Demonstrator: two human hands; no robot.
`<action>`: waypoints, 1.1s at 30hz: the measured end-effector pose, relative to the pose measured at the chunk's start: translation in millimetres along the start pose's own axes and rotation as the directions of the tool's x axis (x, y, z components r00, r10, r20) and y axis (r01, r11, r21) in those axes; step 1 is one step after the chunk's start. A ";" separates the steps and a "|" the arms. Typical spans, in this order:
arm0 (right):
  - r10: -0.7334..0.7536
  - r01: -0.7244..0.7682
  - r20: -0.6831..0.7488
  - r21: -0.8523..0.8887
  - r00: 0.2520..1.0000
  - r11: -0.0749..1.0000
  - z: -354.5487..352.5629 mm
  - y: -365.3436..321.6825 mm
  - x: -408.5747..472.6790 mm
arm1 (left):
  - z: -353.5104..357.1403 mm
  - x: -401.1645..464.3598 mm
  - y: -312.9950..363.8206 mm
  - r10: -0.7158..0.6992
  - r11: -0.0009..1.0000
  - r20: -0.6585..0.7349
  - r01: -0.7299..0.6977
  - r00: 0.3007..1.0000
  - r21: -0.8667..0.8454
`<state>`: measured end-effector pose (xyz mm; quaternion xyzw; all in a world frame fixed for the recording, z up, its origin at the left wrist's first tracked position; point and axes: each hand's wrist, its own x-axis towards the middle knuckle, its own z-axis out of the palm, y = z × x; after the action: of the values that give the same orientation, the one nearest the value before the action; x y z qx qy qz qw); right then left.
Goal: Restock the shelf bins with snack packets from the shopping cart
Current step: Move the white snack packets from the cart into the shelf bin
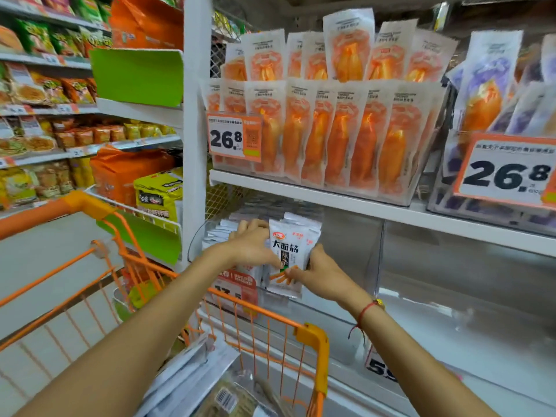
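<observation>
As both hands (252,245) grip packets (288,257) — upright in bin (346,251)

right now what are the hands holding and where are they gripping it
A stack of white snack packets, held upright: left hand on its left edge, right hand at its lower right corner.

Cart (313,335) before lower shelf bin (198,236); packets (287,251) seemingly in bin.

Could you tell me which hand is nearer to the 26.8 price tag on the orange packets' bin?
Left. The left hand sits below that tag; the right hand is lower and further right.
</observation>
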<state>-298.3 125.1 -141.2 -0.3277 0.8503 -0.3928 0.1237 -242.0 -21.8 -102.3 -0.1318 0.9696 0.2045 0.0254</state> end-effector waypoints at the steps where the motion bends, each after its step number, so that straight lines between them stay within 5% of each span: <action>1: 0.027 -0.026 0.021 -0.028 0.999 0.999 2.6 3.6 6.3 | 1.1 1.9 -1.8 -0.011 0.998 0.015 0.010 1.000 0.070; 8: 0.332 -0.260 0.170 -0.344 0.928 0.902 21.4 5.9 21.0 | 16.9 5.4 -10.5 0.027 0.966 -0.168 0.018 0.985 0.260; 14: 0.394 -0.358 0.237 -0.182 0.888 0.916 19.1 4.5 21.4 | 23.2 5.0 -14.7 0.097 0.883 -0.024 -0.075 0.995 0.462; 18: 0.353 -0.285 0.208 -0.297 0.912 0.911 19.6 0.1 16.4 | 23.9 6.6 -9.3 0.087 0.840 0.025 -0.086 0.996 0.535; 30: 0.379 -0.359 0.214 -0.129 0.900 0.924 29.3 -3.1 22.6 | 32.4 9.6 4.4 0.043 0.788 0.011 -0.041 0.999 0.614; 33: 0.382 -0.400 0.218 0.042 0.898 0.916 17.4 -5.9 12.6 | 30.8 3.6 4.2 0.062 0.818 -0.035 -0.031 0.997 0.575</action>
<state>-296.9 103.9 -147.6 -0.1833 0.8637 -0.3601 0.3013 -246.7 -6.6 -129.2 -0.0997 0.9894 -0.0998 0.0339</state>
